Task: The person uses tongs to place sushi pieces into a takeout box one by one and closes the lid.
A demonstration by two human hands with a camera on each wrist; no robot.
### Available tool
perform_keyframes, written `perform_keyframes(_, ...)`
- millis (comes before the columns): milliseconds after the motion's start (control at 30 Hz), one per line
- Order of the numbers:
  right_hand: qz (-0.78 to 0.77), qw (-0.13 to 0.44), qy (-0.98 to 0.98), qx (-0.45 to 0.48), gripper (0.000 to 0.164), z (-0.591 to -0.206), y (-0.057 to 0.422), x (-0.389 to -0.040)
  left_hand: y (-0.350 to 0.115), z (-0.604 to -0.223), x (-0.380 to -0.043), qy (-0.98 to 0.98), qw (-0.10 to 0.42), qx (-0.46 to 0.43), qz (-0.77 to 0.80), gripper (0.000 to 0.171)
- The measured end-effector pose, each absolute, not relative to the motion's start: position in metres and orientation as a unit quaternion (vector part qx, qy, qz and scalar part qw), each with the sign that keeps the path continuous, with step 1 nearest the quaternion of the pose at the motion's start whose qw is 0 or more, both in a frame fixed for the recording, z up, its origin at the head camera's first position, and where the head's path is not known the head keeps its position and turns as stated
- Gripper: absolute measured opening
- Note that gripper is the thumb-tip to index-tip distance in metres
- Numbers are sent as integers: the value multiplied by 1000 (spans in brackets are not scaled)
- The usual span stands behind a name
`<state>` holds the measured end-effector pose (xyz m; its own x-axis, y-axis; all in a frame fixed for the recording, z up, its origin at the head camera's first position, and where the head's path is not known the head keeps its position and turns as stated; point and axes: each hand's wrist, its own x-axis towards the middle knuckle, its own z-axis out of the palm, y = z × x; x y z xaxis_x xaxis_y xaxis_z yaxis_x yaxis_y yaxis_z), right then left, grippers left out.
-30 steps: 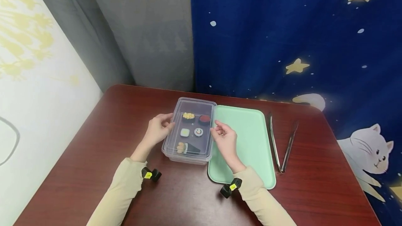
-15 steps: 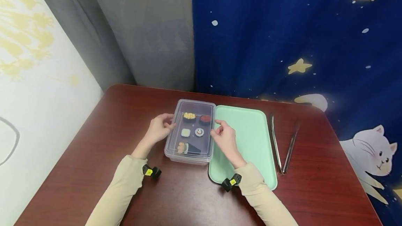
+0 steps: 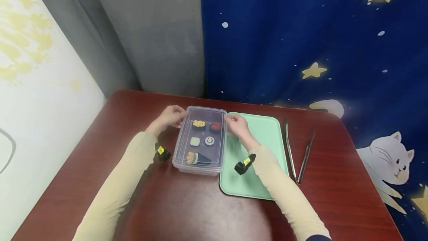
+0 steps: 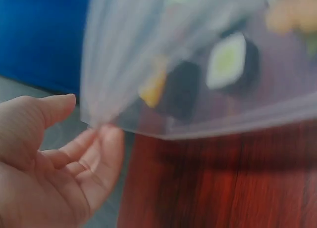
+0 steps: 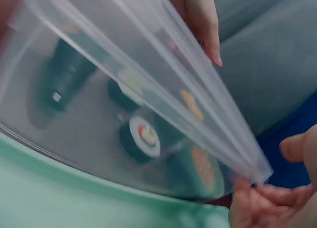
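Note:
A clear plastic box (image 3: 198, 171) with a lid (image 3: 205, 113) on it stands on the table. Inside show a sushi piece topped with yellow corn (image 3: 198, 123), a red-topped piece (image 3: 216, 126), a square roll (image 3: 195, 141), a round roll (image 3: 209, 141) and a cone-shaped hand roll (image 3: 202, 158). My left hand (image 3: 170, 116) is at the far left corner; in the left wrist view its fingertips (image 4: 113, 134) touch the lid's corner from below, thumb apart. At the far right corner my right hand (image 3: 239, 126) touches the lid edge with its fingers, thumb raised (image 5: 293, 148).
Right of the box lies a light green tray (image 3: 264, 148), close against its side. Metal tongs (image 3: 302, 163) lie spread beyond the tray. The wooden table (image 3: 133, 103) ends in front of grey and blue curtains (image 3: 250, 47).
Both hands have slid from the middle of the box's sides to its far corners. The box, its contents, the tray and the tongs stay put on the table.

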<state>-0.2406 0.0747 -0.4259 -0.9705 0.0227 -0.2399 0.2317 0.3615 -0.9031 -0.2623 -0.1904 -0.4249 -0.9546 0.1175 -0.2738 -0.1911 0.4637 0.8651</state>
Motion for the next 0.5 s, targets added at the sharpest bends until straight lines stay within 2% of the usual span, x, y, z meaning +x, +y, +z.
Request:
perform_keyframes(100,-561,114,815,90,38,-430,72,-255,-190,-427,-269,838,161,-39,520,36)
perform_keyframes(300,-583,79,803,99,23,-436,69,-270,-187,-427,-273,820,199,-60,534,37)
perform_keyframes(500,-616,74,776,112,21,-435,67,-275,-187,-428,-276,817,212,-69,531,37)
